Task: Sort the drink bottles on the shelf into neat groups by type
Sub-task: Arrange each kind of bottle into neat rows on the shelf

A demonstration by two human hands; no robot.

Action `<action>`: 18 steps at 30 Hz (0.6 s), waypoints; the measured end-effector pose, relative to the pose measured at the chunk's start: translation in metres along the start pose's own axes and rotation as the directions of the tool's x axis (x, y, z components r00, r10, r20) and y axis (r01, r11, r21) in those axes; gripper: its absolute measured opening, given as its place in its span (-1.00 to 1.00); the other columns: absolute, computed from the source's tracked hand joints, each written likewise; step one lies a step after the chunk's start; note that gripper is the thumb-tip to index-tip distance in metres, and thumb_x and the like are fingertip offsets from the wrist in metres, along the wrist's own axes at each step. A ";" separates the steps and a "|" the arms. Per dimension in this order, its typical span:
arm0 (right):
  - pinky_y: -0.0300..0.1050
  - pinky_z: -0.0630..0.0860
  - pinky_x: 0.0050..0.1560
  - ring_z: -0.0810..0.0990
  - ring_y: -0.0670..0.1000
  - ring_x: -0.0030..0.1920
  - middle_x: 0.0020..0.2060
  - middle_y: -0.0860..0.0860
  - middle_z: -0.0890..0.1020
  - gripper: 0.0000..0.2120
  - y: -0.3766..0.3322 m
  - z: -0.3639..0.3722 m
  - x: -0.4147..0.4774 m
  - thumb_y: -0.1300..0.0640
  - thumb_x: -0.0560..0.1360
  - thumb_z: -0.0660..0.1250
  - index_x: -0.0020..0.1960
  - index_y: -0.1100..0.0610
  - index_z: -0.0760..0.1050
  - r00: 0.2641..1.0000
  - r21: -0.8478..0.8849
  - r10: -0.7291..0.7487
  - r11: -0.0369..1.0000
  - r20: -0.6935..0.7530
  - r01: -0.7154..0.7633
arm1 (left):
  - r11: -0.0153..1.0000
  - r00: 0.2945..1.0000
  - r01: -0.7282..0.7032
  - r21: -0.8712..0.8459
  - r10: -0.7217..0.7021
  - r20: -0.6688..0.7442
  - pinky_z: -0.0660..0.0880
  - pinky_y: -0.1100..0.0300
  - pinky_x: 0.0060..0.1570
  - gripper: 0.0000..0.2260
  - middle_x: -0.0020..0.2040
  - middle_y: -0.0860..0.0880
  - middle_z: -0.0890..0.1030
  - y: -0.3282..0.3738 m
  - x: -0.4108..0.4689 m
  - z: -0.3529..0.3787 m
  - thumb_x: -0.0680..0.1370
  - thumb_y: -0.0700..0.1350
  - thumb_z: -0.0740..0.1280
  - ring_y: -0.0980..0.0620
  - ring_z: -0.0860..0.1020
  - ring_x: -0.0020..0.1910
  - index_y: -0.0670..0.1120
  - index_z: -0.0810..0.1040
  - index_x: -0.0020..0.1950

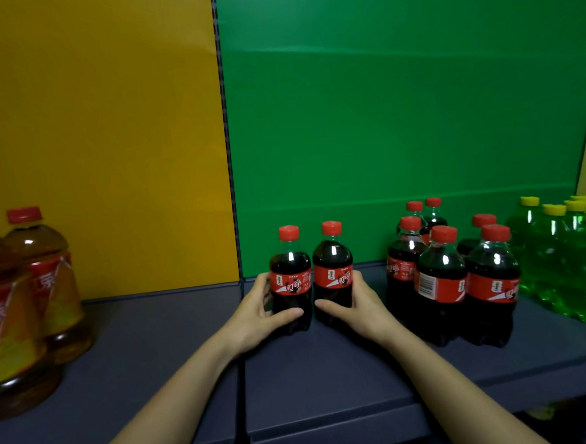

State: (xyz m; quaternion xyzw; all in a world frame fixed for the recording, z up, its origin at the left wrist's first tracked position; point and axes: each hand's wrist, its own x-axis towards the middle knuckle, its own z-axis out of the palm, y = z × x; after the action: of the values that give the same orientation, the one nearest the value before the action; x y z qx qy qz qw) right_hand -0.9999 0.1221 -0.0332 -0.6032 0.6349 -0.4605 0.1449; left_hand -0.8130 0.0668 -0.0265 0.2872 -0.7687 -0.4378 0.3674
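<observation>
Two cola bottles, upright and just beside each other, are held on the shelf (328, 374) left of the cola group (452, 274): one (291, 277) is wrapped low on its body by the left hand (256, 313), the other (333, 271) by the right hand (361, 303), fingers curled closed round each w/ thumbs across the front. The paired low grip is judged to suit shifting both together toward the cola group, approx. same type. Tea bottles (45, 281) are kept far left of that group; green bottles (568, 260) stand just right of it.
</observation>
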 end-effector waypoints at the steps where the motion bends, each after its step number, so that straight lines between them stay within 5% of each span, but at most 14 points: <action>1: -0.15 0.36 0.25 0.41 -0.03 0.27 0.24 -0.01 0.44 -0.38 0.001 0.002 0.001 0.00 0.38 0.44 0.33 0.09 0.26 1.000 0.008 -0.011 1.000 -0.003 0.011 | 1.000 1.000 -0.007 -0.008 0.007 -0.007 0.44 0.26 0.21 -0.45 0.19 0.24 0.42 -0.002 0.001 0.000 0.43 -0.21 0.42 0.27 0.40 0.24 0.09 0.22 0.29; 6: -0.17 0.36 0.24 0.41 -0.06 0.27 0.25 -0.04 0.45 -0.37 0.005 0.008 0.002 -0.02 0.38 0.44 0.34 0.07 0.26 0.999 0.009 -0.033 0.999 -0.042 0.034 | 0.999 0.998 -0.030 -0.017 0.029 -0.055 0.39 0.05 0.32 -0.46 0.21 0.19 0.45 -0.007 0.005 0.002 0.44 -0.21 0.41 0.23 0.40 0.28 0.09 0.24 0.29; 13: -0.15 0.34 0.29 0.39 -0.04 0.31 0.31 -0.01 0.42 -0.37 0.000 0.003 -0.007 -0.03 0.41 0.41 0.38 0.06 0.23 0.998 -0.026 -0.039 0.999 -0.043 0.038 | 0.997 0.997 0.009 0.080 -0.002 -0.082 0.32 0.05 0.37 -0.45 0.26 0.10 0.44 -0.008 0.004 0.006 0.44 -0.14 0.42 0.18 0.40 0.28 0.03 0.24 0.34; 18: -0.05 0.34 0.36 0.36 -0.05 0.33 0.34 -0.04 0.35 -0.38 -0.004 -0.017 -0.041 -0.02 0.46 0.34 0.43 0.10 0.20 0.995 -0.130 -0.047 0.991 -0.087 0.035 | 0.921 0.932 0.103 0.377 0.043 -0.360 0.25 0.13 0.30 -0.35 0.36 -0.12 0.30 0.009 -0.008 0.012 0.40 -0.13 0.46 -0.06 0.29 0.36 -0.19 0.22 0.38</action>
State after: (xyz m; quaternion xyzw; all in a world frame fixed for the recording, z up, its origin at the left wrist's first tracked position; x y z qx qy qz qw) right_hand -1.0007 0.1669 -0.0366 -0.6029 0.6565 -0.4483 0.0673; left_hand -0.8195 0.0824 -0.0254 0.4418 -0.7549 -0.2217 0.4310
